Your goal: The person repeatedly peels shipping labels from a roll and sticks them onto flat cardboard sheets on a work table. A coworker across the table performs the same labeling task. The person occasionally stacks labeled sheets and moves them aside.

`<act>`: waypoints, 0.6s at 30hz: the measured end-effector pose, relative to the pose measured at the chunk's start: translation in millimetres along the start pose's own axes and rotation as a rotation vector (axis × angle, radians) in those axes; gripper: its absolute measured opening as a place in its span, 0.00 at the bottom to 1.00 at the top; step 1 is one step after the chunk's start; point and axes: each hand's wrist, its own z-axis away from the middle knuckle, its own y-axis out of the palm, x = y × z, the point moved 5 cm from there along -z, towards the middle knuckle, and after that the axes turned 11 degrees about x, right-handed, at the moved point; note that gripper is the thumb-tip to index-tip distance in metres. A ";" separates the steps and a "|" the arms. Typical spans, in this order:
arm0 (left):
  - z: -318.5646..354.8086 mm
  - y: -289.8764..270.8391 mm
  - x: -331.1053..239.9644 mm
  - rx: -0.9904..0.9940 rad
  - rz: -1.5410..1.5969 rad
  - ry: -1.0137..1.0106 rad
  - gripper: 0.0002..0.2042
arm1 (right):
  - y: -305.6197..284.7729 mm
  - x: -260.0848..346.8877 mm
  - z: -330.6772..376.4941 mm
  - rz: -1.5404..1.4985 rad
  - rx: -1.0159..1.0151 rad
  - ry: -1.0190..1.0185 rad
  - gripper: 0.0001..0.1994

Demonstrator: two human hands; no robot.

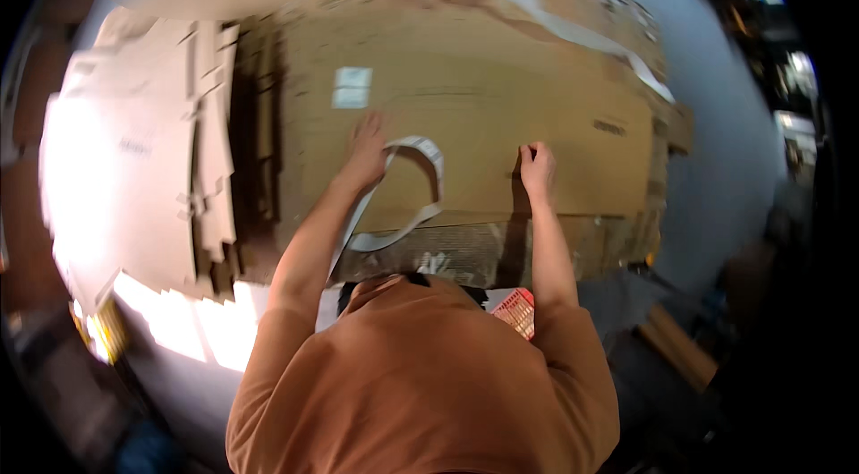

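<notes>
My left hand (365, 154) reaches forward over a large flat brown cardboard sheet (501, 121), its fingers slightly blurred and pointing toward a pair of white labels (352, 88) on the board. A white strip of labels (436, 172) loops out from the thumb side of this hand, where it appears to be gripped, and trails back along the forearm. Farther right, my right hand (537, 172) is over the same sheet with thumb and fingers pinched together. Whatever may be between those fingertips is too small to make out.
Stacked flat cardboard (134, 152) stands at the left in bright sunlight. A long white strip (573, 31) lies across the far right of the cardboard pile. A red basket-like thing (514, 311) shows beside my right arm. Grey floor (716, 170) runs along the right.
</notes>
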 end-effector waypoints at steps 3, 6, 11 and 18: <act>24.4 40.4 -42.6 0.156 0.066 0.119 0.11 | -74.6 -116.1 28.7 0.134 -0.182 0.214 0.17; 46.3 69.9 -84.7 0.183 0.088 0.126 0.05 | -130.3 -215.5 37.1 0.192 -0.177 0.510 0.26; 64.5 96.3 -120.8 0.195 0.095 0.010 0.04 | -175.5 -304.4 25.1 0.242 -0.210 0.623 0.28; 65.9 99.6 -113.0 0.193 0.169 -0.104 0.05 | -182.4 -341.1 0.6 0.439 -0.085 0.591 0.27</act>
